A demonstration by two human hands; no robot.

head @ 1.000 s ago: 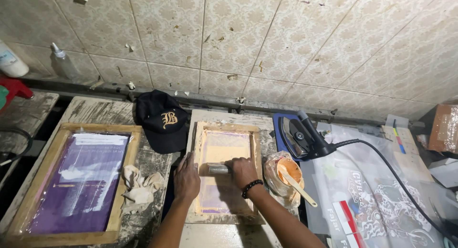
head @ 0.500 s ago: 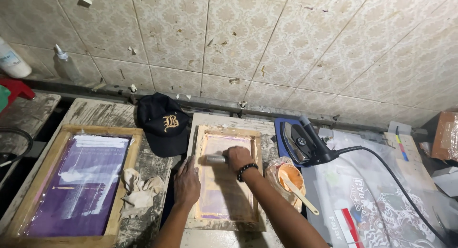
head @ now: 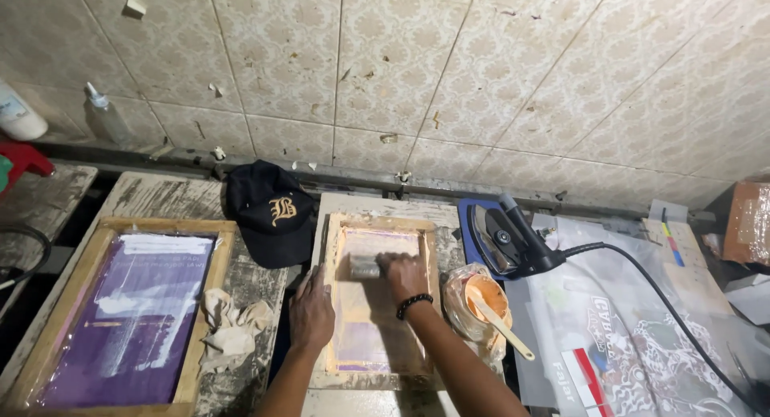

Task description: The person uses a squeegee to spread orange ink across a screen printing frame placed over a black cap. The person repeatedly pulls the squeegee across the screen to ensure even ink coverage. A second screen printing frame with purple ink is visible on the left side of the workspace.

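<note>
Pressing down on the small wooden screen frame [head: 377, 293], the left hand [head: 311, 314] lies flat, fingers spread, on the frame's left rail; it grips nothing. The right hand [head: 405, 274] is closed around a squeegee [head: 365, 265], which sits on the mesh in the upper part of the frame, near its far edge. A dark bead bracelet [head: 413, 304] circles the right wrist.

Surroundings: black cap [head: 270, 212] just beyond the frame's upper left corner; a clothes iron [head: 505, 239] on a blue pad to the right, its black cord [head: 666, 301] trailing off across printed plastic sheets [head: 634, 337]. A tub of orange ink [head: 480, 298] with a wooden stick [head: 501, 329] in it stands just right of the frame. A larger frame with purple mesh [head: 120, 317] rests well to the left, crumpled rags [head: 228, 329] beside it.

Judgement on technique: the squeegee looks set at the far end of its travel. A clean pass likely needs the blade kept square to the side rails, even pressure across its width, and one steady speed. The left palm should hold the frame dead still; any slip would smear the print. Ink load on the mesh cannot be read here.
</note>
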